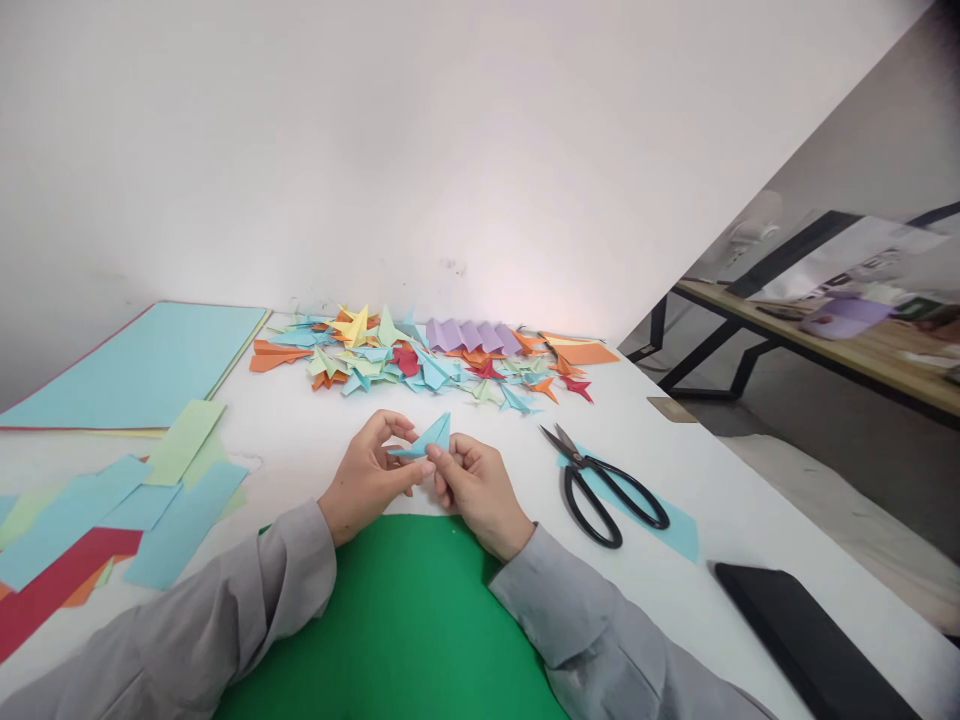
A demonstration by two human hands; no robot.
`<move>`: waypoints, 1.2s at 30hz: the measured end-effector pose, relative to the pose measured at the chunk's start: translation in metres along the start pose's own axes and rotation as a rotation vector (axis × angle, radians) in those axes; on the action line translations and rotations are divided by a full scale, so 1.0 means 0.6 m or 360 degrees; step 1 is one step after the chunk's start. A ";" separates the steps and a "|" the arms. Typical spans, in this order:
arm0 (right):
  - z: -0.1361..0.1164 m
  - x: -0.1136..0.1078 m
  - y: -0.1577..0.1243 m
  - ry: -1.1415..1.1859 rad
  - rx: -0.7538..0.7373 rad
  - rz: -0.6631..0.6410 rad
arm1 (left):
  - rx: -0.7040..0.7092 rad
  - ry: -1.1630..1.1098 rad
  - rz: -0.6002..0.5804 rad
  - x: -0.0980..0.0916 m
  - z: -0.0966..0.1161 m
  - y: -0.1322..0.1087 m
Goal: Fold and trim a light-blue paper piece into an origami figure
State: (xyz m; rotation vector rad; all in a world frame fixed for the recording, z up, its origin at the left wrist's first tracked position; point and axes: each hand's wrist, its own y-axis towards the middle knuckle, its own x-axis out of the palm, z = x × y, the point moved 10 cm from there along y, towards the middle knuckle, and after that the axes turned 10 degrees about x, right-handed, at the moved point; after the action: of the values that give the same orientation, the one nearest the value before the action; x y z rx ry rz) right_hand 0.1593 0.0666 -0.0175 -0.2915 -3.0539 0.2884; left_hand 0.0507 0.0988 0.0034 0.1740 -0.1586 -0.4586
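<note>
A small light-blue folded paper piece (427,437) with pointed tips is held up between my two hands, just above the front of the table. My right hand (480,487) pinches its lower right part between thumb and fingers. Around its left tip, the curled fingers and thumb of my left hand (375,470) close in, and the thumb reaches across to the right thumb. Part of the paper is covered by the fingers. Below both hands lies a green sheet or surface (405,620). Beyond them is a pile of colourful folded paper shapes (375,350).
Black-handled scissors (592,485) rest on a blue paper strip (679,530) at the right. Nearer stands a black flat object (802,630). Loose cut strips (187,525) and large sheets (157,360) lie left. A wall (420,160) rises behind; another table (847,345) is far right.
</note>
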 end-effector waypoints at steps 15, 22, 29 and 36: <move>-0.004 0.000 -0.002 0.0147 -0.0001 -0.0005 | -0.0085 -0.0025 -0.0001 -0.004 -0.018 0.003; -0.005 -0.002 0.001 0.0159 -0.0068 -0.0012 | -0.0095 -0.0322 0.0039 0.000 -0.010 0.001; -0.010 -0.001 -0.003 0.0131 -0.0071 -0.0007 | -0.0118 -0.0060 0.0147 -0.016 -0.013 0.001; 0.003 0.009 -0.002 0.0083 0.0034 -0.0132 | -0.0099 0.0016 0.0113 -0.014 -0.012 0.001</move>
State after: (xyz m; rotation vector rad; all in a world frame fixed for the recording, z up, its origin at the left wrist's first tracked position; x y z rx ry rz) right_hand 0.1534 0.0663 -0.0186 -0.1681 -3.0000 0.3031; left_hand 0.0447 0.1043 -0.0043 0.1093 -0.1398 -0.3913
